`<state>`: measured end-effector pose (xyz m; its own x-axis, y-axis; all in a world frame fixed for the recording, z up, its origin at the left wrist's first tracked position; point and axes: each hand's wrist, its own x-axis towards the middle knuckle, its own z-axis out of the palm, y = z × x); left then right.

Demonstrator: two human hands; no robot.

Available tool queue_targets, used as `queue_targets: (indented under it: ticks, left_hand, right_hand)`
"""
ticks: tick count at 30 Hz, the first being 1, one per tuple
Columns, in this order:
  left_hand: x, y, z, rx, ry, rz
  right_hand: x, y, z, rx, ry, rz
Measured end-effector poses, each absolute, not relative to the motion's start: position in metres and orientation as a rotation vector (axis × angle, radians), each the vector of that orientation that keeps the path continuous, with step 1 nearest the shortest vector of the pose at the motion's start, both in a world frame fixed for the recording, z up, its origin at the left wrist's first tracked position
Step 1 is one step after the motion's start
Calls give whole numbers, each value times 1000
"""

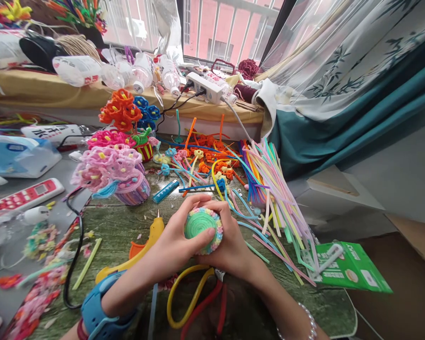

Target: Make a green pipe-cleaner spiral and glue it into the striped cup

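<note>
Between my two hands is a round pipe-cleaner pot, its green coiled face turned toward me and a pastel pink, yellow and blue edge around it. My left hand wraps its left side, with the thumb lying across the green coil. From the right, my right hand closes around the other side; some of its fingers are hidden behind the pot. A yellow glue gun lies just left of my left forearm. Below my hands hang a yellow cord loop and a red one.
Bundled pipe cleaners lie to the right, near a green package. Behind my hands are a teal lighter and orange pipe-cleaner pieces. Pink flowers in a pot stand left. A power strip rests on the sill.
</note>
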<state>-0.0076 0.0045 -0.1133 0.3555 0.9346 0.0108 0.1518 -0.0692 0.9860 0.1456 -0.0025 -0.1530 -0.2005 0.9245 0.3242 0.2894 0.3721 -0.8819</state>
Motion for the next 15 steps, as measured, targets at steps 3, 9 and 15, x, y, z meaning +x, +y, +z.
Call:
queue_targets:
  ticks: [3,9,15]
  left_hand:
    - [-6,3,-113,1500,1036,892]
    - [-5,3,-111,1473,1047,875]
    - [-3,1,-111,1412,1064,900]
  right_hand:
    - [146,-3,-154,-1068,-1717,854]
    - [146,-3,-153,-1048,-1707,891]
    - [144,-3,-152,-1050,-1696,924]
